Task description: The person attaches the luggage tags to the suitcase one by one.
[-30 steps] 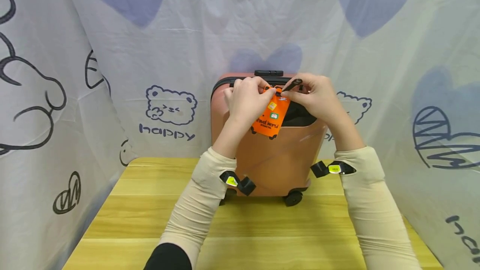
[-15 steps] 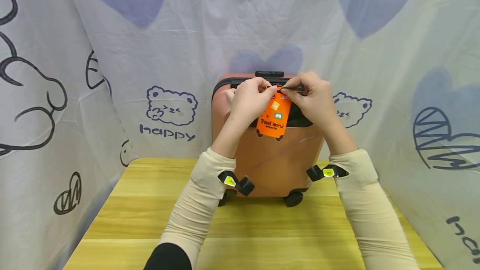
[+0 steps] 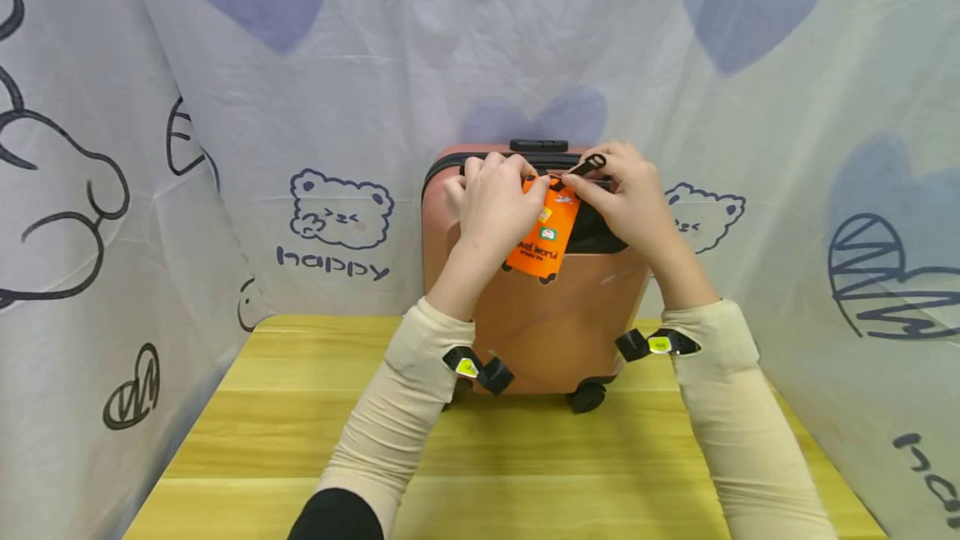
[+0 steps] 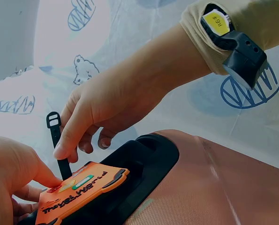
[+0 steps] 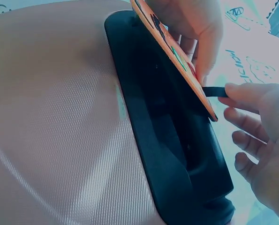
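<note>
Tag (image 3: 558, 219) and strap (image 4: 56, 136), held before an upright case (image 3: 558, 323).
Tag: flat, orange, suitcase-shaped, dark-lettered, with small coloured patches; between the hands, its upper edge pinched by the left hand (image 3: 495, 202). Strap: narrow, black, smooth, slotted at its free end; pinched between thumb and fingers of the right hand (image 3: 633, 194), near the tag's top; whether threaded, cannot tell. Case: finely ribbed, pinkish-orange shell behind the hands, with a recessed black panel (image 5: 169, 140). Tabletop (image 3: 322, 407): yellowish wood grain, below the hands.
</note>
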`<state>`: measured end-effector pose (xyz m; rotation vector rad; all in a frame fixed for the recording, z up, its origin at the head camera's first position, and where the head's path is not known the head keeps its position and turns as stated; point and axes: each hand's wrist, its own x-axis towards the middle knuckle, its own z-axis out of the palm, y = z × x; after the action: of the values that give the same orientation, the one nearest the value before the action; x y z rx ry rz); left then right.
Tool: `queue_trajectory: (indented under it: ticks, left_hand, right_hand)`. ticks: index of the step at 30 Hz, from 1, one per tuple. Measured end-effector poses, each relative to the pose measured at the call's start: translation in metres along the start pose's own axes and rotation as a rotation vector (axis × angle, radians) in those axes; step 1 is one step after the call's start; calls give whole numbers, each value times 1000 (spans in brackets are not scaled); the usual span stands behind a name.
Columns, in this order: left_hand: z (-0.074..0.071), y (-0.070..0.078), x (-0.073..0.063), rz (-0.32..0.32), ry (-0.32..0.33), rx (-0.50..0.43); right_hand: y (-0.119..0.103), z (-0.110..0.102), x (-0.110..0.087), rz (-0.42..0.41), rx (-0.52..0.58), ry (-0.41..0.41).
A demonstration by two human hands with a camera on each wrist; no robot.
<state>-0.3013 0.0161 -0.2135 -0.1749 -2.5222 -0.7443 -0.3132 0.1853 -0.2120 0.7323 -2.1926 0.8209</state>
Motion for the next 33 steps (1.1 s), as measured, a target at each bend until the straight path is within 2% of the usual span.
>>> queue_trajectory:
  ticks: [4,7,11,14,17,19,23,25,30,33]
  left_hand:
    - [0,-1,-1,-2,7,23]
    - [-3,-2,-1,-5,-3,17]
    - [-5,-4,-1,-4,-33,-47]
    - [-7,-5,0,-9,-50,-106]
    - [-8,-3,0,-15,-49,-124]
    - [-8,-2,0,-19,-51,-95]
    - [-5,-1,1,-34,-52,1]
    - [-4,0,1,-40,-48,19]
    - [-3,1,1,-14,-38,-38]
    - [-3,3,2,8,-49,-82]
  right_hand:
    - [-2,0,4,7,-9,-13]
    - [-4,-1,6,-22,11,-46]
    - [-4,-1,4,-124,4,-70]
    - [-4,1,3,-209,-23,-41]
    - [-5,2,3,-243,-33,-12]
    - [-5,2,3,-224,-35,-13]
    - [-4,2,4,-122,-21,-25]
    - [-4,3,5,-75,-4,-13]
    - [-3,3,2,-58,58,41]
    - [-3,3,0,-69,70,34]
